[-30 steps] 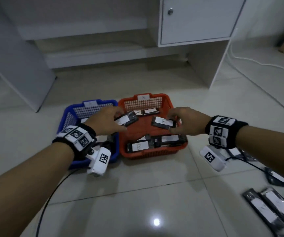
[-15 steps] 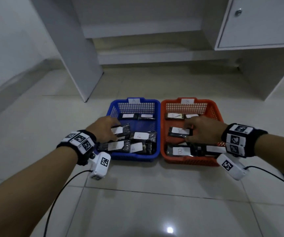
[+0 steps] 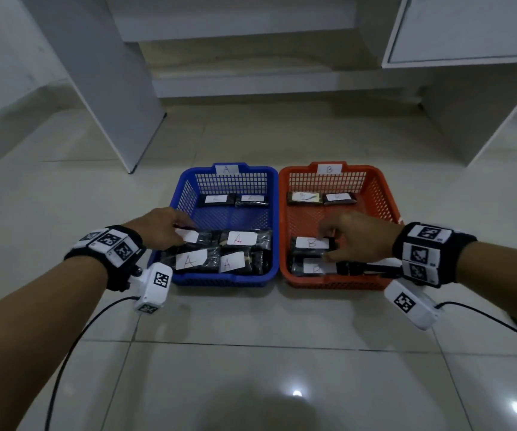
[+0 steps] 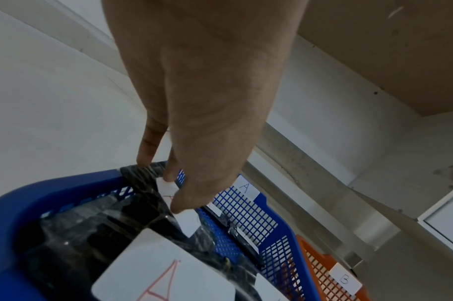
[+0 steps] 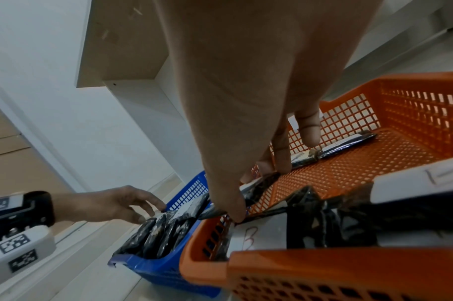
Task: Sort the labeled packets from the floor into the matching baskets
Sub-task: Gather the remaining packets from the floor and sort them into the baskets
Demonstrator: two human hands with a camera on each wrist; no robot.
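Left hand (image 3: pixel 160 227) is pinching an "A" packet (image 3: pixel 193 237) in blue basket (image 3: pixel 220 279); right hand (image 3: pixel 360 236) pinching a "B" packet (image 3: pixel 310 245) in orange basket (image 3: pixel 328 283).

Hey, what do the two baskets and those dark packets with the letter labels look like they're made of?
Blue basket and orange basket: moulded plastic by the look, with stiff, even lattice walls and a smooth solid rim. Packets: dark contents in clear glossy film, probably plastic wrap, since it crinkles and catches highlights. Their white labels look like matte paper with hand-drawn letters.
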